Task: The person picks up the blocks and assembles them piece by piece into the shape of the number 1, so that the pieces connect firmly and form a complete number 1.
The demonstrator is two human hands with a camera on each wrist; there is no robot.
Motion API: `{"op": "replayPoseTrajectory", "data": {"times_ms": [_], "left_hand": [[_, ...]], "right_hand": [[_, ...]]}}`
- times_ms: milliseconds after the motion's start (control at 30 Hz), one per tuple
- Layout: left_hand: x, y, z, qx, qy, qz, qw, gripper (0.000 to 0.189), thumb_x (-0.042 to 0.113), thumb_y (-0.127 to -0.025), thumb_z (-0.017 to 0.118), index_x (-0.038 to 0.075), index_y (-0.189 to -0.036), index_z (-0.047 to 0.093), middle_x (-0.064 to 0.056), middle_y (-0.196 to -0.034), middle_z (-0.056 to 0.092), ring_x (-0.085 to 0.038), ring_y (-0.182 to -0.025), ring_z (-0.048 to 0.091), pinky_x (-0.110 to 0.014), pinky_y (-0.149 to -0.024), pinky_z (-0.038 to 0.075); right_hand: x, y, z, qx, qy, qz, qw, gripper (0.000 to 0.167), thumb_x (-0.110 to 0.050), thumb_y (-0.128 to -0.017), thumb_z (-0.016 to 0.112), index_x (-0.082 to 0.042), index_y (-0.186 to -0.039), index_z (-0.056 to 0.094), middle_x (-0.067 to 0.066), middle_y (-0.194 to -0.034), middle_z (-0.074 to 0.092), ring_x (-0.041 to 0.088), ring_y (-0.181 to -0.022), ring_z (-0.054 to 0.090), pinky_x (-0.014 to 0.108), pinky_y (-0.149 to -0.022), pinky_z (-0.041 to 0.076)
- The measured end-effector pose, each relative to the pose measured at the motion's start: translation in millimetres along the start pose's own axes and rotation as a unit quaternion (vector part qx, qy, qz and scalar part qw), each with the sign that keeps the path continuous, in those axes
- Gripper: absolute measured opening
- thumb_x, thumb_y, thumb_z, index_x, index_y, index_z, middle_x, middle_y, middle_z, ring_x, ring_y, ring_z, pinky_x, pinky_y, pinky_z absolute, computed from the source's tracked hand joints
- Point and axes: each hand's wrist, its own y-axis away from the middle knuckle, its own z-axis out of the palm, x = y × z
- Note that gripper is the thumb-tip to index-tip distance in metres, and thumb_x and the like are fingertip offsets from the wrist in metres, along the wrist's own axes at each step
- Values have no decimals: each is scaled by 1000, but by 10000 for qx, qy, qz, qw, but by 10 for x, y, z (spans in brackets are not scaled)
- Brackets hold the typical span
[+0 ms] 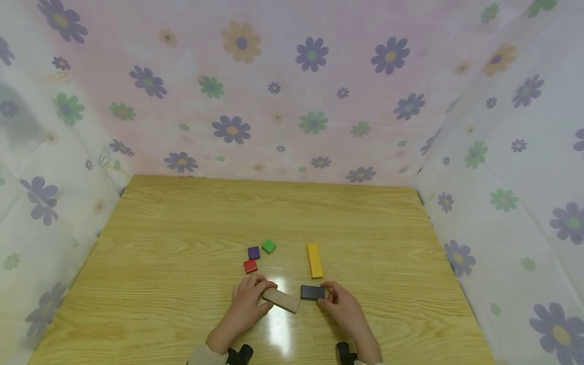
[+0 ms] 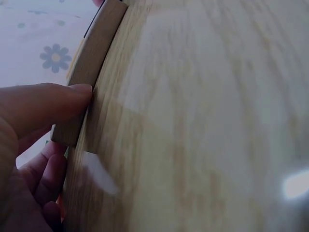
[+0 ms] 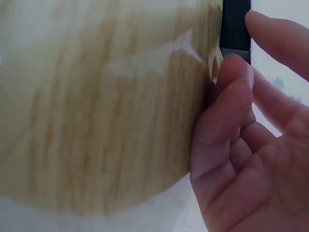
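Observation:
My left hand [image 1: 248,302] pinches a tan wooden block [image 1: 284,300] by its left end, thumb on the near side and fingers on the far side. In the left wrist view the thumb presses the long side of this wooden block [image 2: 96,53], which lies along the tabletop. To its right, my right hand [image 1: 343,307] holds a short black block [image 1: 312,292] at its right end between thumb and finger. Part of the black block [image 3: 235,26] shows at the top of the right wrist view. A small gap separates the two blocks.
Beyond the black block lies a long yellow block [image 1: 315,260]. A green block [image 1: 269,246], a purple block [image 1: 253,252] and a red block [image 1: 250,266] sit close together past the left hand. Flowered cloth [image 1: 274,101] surrounds the wooden table [image 1: 182,228] at back and sides.

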Motion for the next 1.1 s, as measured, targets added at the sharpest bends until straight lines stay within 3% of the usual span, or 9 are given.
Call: {"op": "replayPoseTrajectory", "data": {"times_ms": [233,433,700,800,967,1100], "left_hand": [[-17,-50,-53,-7,-73,118,9999,34,29,-72,73,32,-103,59,12,-103,45,-14,-98,39,-35,-71,23],[-21,-59,-84,-76,-97,137,9998,32,31,-73,71,30,-104,60,11,-103,45,-14,-98,40,-35,-72,23],[-45,-51,-83,-123,-123,246,9995,33,33,-74,70,30,-106,59,11,-105,45,-13,-97,39,-36,-72,23],[-51,-47,-79,-94,-91,268,9996,34,34,-74,71,30,-105,60,11,-104,45,-13,-96,39,-36,-72,23],[-37,-15,-69,-101,-38,275,9996,34,36,-73,70,30,-105,60,11,-103,45,-13,-96,39,-36,-73,23],[-11,11,-64,-154,21,258,9995,34,35,-74,70,29,-105,60,11,-103,46,-13,-97,39,-36,-73,23]], "right_hand": [[-94,-55,-7,-45,415,-174,9990,40,-33,-75,69,-8,-102,54,0,-71,45,12,-58,40,26,-51,33],[-139,-1,32,70,544,-75,9985,41,-39,-73,70,-10,-96,53,2,-76,41,13,-62,38,25,-52,32],[-157,67,78,329,590,-40,9977,29,-40,-81,62,-13,-88,54,0,-75,38,11,-59,36,24,-50,30],[-186,61,110,372,838,-14,9958,37,-46,-81,59,-12,-96,55,-3,-73,41,10,-58,37,24,-51,32],[-236,53,189,213,1237,-96,9920,61,-53,-77,59,-13,-122,47,-5,-72,51,10,-59,44,28,-50,34],[-257,60,272,77,1597,32,9871,72,-54,-75,59,-18,-134,37,3,-83,62,16,-63,53,32,-50,36]]}}
